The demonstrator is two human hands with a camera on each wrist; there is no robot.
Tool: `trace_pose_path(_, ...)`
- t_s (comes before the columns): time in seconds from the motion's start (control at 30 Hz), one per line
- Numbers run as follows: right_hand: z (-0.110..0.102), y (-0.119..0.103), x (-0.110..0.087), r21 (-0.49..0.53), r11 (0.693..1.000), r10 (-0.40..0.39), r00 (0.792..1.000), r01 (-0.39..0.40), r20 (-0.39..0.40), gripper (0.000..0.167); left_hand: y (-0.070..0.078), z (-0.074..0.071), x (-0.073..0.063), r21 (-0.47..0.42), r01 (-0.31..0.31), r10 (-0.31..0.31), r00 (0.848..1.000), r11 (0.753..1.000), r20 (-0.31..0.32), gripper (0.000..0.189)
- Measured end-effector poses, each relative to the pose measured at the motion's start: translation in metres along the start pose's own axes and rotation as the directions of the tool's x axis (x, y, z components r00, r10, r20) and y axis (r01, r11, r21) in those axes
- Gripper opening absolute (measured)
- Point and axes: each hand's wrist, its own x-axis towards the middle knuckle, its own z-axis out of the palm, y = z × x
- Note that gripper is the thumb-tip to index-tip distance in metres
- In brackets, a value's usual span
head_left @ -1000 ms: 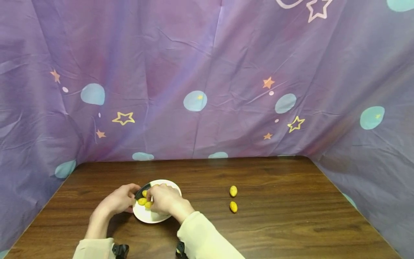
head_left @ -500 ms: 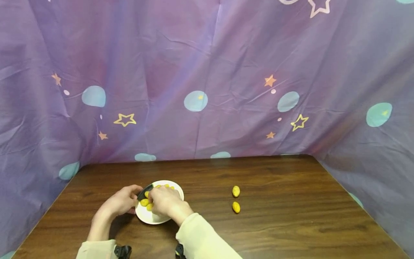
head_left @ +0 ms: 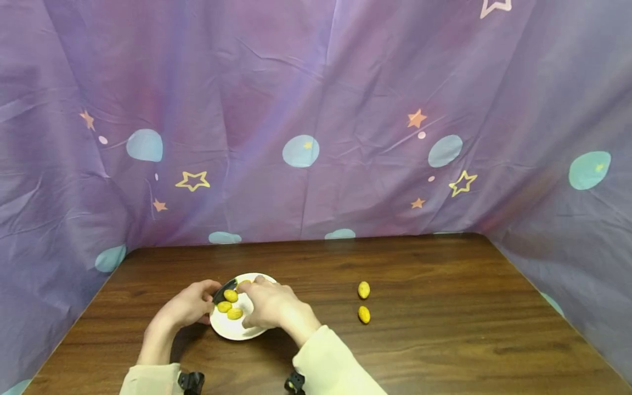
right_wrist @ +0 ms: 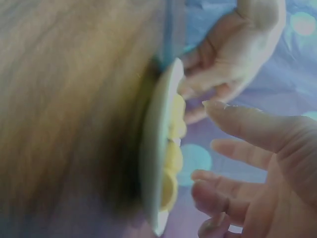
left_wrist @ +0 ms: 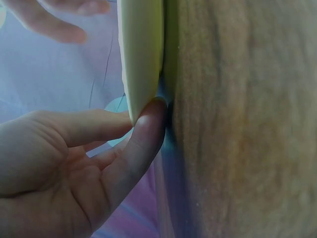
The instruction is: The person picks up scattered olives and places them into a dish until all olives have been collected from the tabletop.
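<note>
A white plate (head_left: 228, 330) with a dark patch inside its left rim stands on the table at the left in the head view. Several small yellow oval fruits (head_left: 235, 313) lie in it. At the plate's left edge my left hand (head_left: 185, 307) pinches the rim; the left wrist view shows the thumb (left_wrist: 148, 124) beneath the plate and a finger at its edge. My right hand (head_left: 274, 305) hovers over the plate's right half and hides part of it. In the right wrist view its fingers are spread, with nothing between them, apart from the yellow fruits (right_wrist: 173, 156).
Two more yellow fruits, a far one (head_left: 364, 289) and a nearer one (head_left: 364, 314), lie on the brown wooden table (head_left: 444, 329) right of the plate. A purple patterned cloth (head_left: 316, 109) hangs behind the table and along its sides.
My right hand has drawn back to the right from the fruits at the plate's left, and its fingers have spread. The left hand stays on the rim. The head view has shifted slightly.
</note>
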Motion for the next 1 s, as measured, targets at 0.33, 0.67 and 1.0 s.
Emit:
trace_pose_path(0.33,-0.026,0.051,-0.036,0.075,0.997,-0.007,0.999,0.010,-0.050,0.053,0.003,0.006,0.006,0.012,0.035,-0.035,0.999,0.999,-0.003,0.052)
trace_pose_path(0.67,-0.044,0.128,-0.088,0.234,0.972,0.010,0.991,0.022,-0.136,0.052,0.005,0.001,0.006,0.034,0.034,-0.034,0.999,0.999,-0.002,0.052)
trace_pose_path(1.0,-0.050,0.176,-0.119,0.414,0.908,0.132,0.982,-0.064,-0.137,0.048,0.002,-0.003,0.002,0.030,0.033,-0.034,0.999,0.999,0.006,0.049)
